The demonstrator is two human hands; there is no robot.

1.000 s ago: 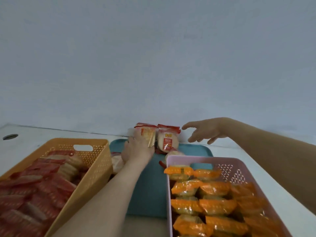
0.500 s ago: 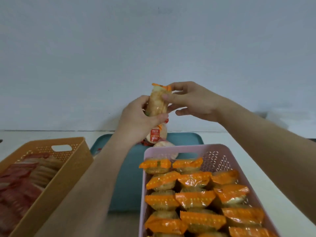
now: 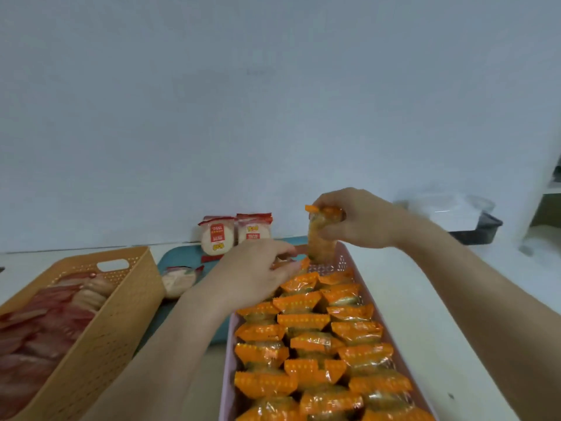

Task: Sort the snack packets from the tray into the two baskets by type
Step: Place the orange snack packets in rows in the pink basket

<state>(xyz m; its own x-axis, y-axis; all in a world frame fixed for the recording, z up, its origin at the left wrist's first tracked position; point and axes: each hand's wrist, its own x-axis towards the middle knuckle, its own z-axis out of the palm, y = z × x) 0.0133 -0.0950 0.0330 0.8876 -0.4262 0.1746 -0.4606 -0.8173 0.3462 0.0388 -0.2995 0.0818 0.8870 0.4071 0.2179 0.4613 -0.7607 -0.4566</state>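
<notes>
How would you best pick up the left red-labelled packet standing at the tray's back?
Pinch the red seal along its top, from above. The left red-labelled packet stands upright, apparently leaning on the wall, a second packet close on its right, so top and front are freest.

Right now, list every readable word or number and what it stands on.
"151": upside down on the left red-label packet, uncertain; the rest is blurred.
Right red-label packet: print too blurred to read.
Orange packets, orange basket, pink basket: no readable text.
</notes>
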